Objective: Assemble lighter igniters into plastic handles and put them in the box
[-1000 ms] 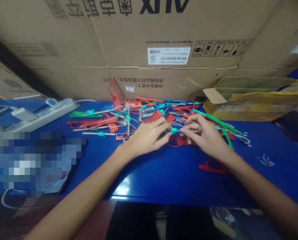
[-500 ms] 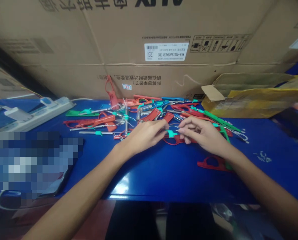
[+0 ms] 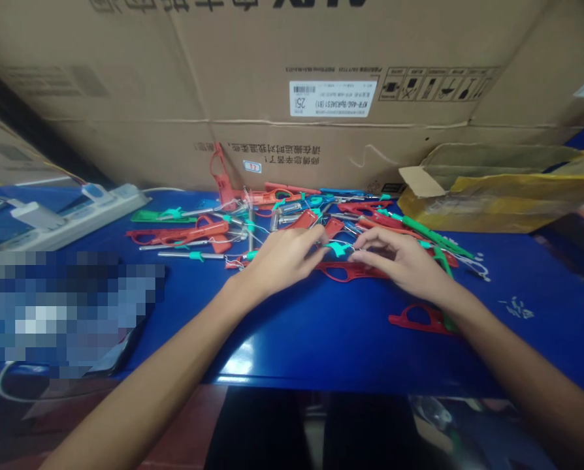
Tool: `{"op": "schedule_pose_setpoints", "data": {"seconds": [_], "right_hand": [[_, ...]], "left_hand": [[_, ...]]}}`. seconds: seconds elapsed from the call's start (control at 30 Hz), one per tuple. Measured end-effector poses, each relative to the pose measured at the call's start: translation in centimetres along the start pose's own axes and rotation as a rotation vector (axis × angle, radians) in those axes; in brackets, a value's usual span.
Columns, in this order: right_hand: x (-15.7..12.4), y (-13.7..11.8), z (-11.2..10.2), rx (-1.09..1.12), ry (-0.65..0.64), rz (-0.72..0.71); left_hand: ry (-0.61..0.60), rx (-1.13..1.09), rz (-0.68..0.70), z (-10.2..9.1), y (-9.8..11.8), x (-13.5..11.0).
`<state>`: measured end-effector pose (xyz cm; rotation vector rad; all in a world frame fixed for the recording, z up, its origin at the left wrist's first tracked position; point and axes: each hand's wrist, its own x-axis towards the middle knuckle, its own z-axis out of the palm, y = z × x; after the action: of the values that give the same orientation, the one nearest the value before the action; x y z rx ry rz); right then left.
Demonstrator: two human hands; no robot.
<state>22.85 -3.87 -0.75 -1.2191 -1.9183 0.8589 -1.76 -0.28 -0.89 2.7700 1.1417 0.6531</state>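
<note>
Between my hands is a small teal plastic piece (image 3: pixel 340 249) with a thin white string by it. My left hand (image 3: pixel 289 256) is closed, its fingertips pinched at the left end of the piece. On the other side my right hand (image 3: pixel 397 258) pinches at the string near the right end. Just below the fingers lies a red plastic gun-shaped part (image 3: pixel 343 271) with a ring handle. Behind the hands spreads a pile of red, green and blue plastic parts, metal rods (image 3: pixel 181 255) and strings. A separate red part (image 3: pixel 422 318) lies near my right wrist.
A large cardboard box (image 3: pixel 253 78) stands along the back of the blue table (image 3: pixel 292 339). At the right back is an open carton (image 3: pixel 478 202) with yellow tape. A white power strip (image 3: pixel 83 219) with plugs lies at the left, behind a pixelated area.
The teal piece has been lifted slightly and tilted between my fingers, and its string now shows as a curve above it. Both hands stay nearly in place; the view shifts slightly.
</note>
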Motion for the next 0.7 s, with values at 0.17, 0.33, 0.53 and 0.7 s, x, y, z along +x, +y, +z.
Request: {"op": "schedule_pose_setpoints", "data": {"seconds": [0.17, 0.33, 0.53, 0.7], "right_hand": [[0.13, -0.08, 0.21, -0.053, 0.046, -0.040], [-0.04, -0.24, 0.46, -0.004, 0.006, -0.013], [-0.01, 0.07, 0.51, 0.008, 0.028, -0.032], [0.02, 0.11, 0.39, -0.003, 0.016, -0.067]], "left_hand": [[-0.022, -0.001, 0.035, 0.02, 0.23, -0.04], [-0.051, 0.015, 0.030, 0.00, 0.53, -0.02], [-0.071, 0.028, 0.061, -0.31, 0.70, -0.09], [-0.082, 0.040, 0.067, -0.39, 0.79, -0.12]]}}
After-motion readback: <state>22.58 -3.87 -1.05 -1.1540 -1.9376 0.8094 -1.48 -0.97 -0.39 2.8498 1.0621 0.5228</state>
